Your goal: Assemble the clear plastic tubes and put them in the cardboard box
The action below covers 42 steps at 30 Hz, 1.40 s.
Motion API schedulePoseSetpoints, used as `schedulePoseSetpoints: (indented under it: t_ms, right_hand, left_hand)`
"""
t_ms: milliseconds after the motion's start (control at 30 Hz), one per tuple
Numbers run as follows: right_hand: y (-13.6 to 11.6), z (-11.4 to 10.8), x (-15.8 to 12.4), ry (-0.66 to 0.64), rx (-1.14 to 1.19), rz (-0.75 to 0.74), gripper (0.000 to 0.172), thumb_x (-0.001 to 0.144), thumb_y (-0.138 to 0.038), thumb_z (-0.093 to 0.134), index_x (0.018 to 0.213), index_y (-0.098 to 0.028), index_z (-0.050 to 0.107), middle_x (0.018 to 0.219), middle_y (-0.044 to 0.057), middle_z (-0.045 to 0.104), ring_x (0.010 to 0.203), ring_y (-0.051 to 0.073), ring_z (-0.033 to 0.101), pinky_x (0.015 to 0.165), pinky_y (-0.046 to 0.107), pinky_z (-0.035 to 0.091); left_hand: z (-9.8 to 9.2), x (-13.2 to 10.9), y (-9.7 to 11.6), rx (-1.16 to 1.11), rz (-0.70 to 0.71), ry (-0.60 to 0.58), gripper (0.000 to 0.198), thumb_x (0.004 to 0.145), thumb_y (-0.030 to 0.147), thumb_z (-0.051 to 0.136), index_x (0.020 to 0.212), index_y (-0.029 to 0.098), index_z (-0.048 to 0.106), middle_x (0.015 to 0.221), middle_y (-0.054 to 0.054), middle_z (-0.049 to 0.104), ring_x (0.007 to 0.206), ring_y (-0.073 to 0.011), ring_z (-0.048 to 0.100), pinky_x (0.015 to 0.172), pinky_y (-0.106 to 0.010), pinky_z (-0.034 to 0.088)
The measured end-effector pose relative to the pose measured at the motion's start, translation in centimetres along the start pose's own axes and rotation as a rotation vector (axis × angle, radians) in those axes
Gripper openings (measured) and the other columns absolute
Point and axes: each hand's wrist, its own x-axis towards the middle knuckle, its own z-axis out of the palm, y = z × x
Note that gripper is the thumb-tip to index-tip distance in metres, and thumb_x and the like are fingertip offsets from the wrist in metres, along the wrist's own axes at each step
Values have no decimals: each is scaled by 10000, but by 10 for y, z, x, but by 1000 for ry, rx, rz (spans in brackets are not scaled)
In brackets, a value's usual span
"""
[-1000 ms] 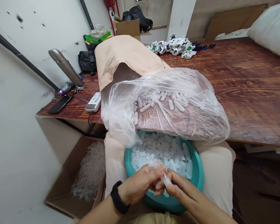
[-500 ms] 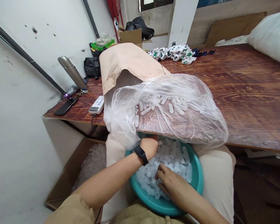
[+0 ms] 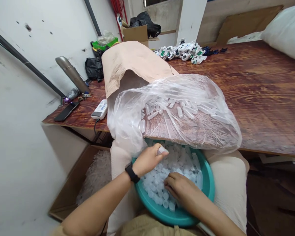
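Note:
A teal basin full of small translucent white plastic tubes rests between the person's legs below the table edge. Over the basin's upper left part, my left hand, with a black watch at the wrist, is closed on a white tube. My right hand is lower in the basin, its fingers curled together on the tubes; whatever they may hold is hidden. Above the basin, a clear plastic bag with more tubes inside lies at the table's front edge, its mouth bunched on the left.
On the wooden table lie a large paper sack, a phone, a white device, a metal bottle and a pile of white pieces. A cardboard box holding clear pieces stands on the lower left.
My left hand has moved left and slightly down from the basin's far edge, and the white tube in it now shows. The fingers of my right hand have drawn closer together.

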Motion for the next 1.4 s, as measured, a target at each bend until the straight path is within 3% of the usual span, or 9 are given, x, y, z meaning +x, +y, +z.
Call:
schedulePoseSetpoints:
  t_ms: [200,367,600,733,900,1033,1167,1267,1400]
  right_hand:
    - [19,-15,-10,172,247,27,297,1001,-238,412,1163,-182,655,1120,113,649,1008,203,671,869,329,550]
    - [16,-24,-16,377,558,58,319,996,-386,481,1194,-229,676,1231,105,656,1140,227,637,925,344,558]
    - [-8,-35,-35,434,625,-57,195,923,-392,649,1047,-274,742,1005,70,719,941,214,693,784,292,590]
    - [-14,-29,-44,466,532,32,219,923,-407,650,1077,-260,703,932,49,729,804,189,694,728,272,580]
    - [-15,-28,-46,439,521,45,222,954,-433,589,978,-246,706,855,42,724,752,184,699,662,249,577]
    - [-16,-34,-50,400,448,-56,197,956,-387,595,1063,-285,724,1034,80,719,956,229,700,808,300,575]
    - [-17,-31,-56,297,447,66,316,1031,-418,416,1245,-301,618,805,18,716,721,178,707,652,253,573]
    - [-16,-31,-59,259,391,65,352,1012,-460,450,1305,-289,543,911,32,730,798,195,715,708,281,576]
    - [-15,-38,-58,211,152,-8,314,1037,-468,379,1030,-285,634,855,28,724,747,212,711,652,313,537]
  left_hand:
    - [3,-28,-5,-445,-80,-91,473,960,588,379,1110,160,515,826,-19,619,583,-119,570,510,-231,415]
    - [5,-53,-6,-927,-151,-321,494,853,480,676,1210,187,501,903,5,594,591,-56,451,553,-202,337]
    - [-1,-80,10,-667,-55,-220,375,817,322,735,1109,209,529,930,13,600,756,-117,522,677,-244,395]
    - [0,-89,15,-482,36,-131,267,841,341,715,1027,213,572,965,-2,633,776,-134,540,688,-253,397]
    - [9,-91,10,-586,-20,-149,302,847,400,715,993,206,534,866,23,621,718,-118,512,634,-236,373]
    - [11,-91,9,-585,0,-156,311,846,407,715,987,204,526,899,10,627,742,-127,527,656,-240,390]
    - [9,-94,11,-357,122,-100,216,871,348,687,991,209,572,990,-19,636,879,-169,577,775,-270,426]
    - [9,-96,10,-292,160,-97,188,884,318,664,1018,213,585,1027,-32,641,914,-184,592,804,-282,442]
    - [11,-95,7,-276,172,-125,186,878,294,673,1024,210,595,1034,-35,649,929,-189,599,818,-287,451]
